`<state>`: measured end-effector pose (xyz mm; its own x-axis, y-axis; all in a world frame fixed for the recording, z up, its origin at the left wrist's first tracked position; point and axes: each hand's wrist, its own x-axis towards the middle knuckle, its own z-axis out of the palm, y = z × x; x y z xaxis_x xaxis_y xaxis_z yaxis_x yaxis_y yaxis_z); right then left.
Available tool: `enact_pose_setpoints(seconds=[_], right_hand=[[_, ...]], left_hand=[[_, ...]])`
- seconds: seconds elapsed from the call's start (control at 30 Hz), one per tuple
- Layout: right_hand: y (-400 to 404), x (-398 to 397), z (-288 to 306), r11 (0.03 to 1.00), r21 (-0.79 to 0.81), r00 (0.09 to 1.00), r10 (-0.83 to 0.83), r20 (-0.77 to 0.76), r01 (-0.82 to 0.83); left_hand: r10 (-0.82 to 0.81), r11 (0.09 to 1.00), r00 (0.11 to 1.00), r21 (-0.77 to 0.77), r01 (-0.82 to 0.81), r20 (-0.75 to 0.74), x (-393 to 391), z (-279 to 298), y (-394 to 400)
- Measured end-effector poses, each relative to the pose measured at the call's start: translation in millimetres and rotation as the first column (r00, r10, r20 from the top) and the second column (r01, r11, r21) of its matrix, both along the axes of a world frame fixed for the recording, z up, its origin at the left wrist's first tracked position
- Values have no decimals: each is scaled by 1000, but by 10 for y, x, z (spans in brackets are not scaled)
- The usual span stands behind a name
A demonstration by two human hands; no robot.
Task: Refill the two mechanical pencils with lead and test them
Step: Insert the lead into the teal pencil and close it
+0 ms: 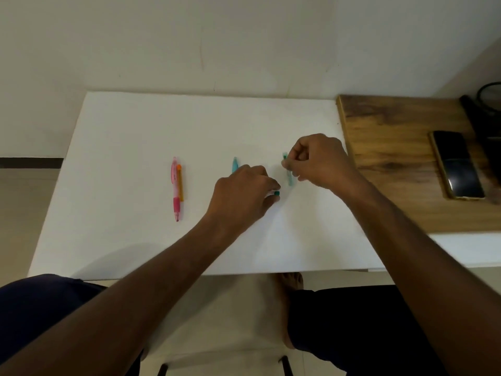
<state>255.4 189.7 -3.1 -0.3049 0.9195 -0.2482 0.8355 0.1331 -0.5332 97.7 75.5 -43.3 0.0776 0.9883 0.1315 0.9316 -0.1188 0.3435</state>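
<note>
I read this as the lead-tube step — my right hand (pixel 320 162) pinches a clear green lead tube (pixel 289 177), right of centre on the white surface (pixel 130 137), while my left hand (pixel 244 191) pinches its small green cap (pixel 276 193). The blue pencil (pixel 235 165) lies just behind my left hand, the pink pencil (pixel 176 189) well to the left beside an orange lead tube (pixel 180 183). Next, I judge, comes shaking a lead out — gently.

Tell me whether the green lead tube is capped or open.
Open, apparently. The right hand holds the clear green lead tube, and the left hand pinches a small green cap apart from it. Motion blur hides the tube's mouth.
</note>
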Motion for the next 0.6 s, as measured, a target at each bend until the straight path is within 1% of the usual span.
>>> enact_pose_setpoints(seconds=[0.07,0.13,0.23,0.3,0.37,0.43,0.53,0.6], right_hand=[[2,4,78,999,-23,982,-49,-181,45],[-15,-26,127,998,-49,953,-54,-297,41],[-26,-57,167,998,-56,912,-55,-407,35],[-33,-66,180,996,-92,894,-42,-446,1],[-45,-68,184,994,-110,892,-35,-451,-17],[-54,-65,181,993,-112,891,-29,-454,-24],[-67,-67,185,991,-129,881,-32,-472,-33],[-74,-80,184,988,-146,877,-36,-479,-39]], left_hand=[[-2,1000,1000,7,2,-25,26,-9,-20],[-11,1000,999,23,12,-40,44,-21,-18],[-7,999,1000,32,7,-7,52,-11,-7],[20,1000,999,-2,-20,34,26,10,5],[79,995,990,-72,-71,117,-38,59,37],[163,979,956,-158,-127,244,-147,134,104],[256,963,851,-196,-184,458,-363,285,211],[315,949,768,-201,-243,557,-512,391,245]])
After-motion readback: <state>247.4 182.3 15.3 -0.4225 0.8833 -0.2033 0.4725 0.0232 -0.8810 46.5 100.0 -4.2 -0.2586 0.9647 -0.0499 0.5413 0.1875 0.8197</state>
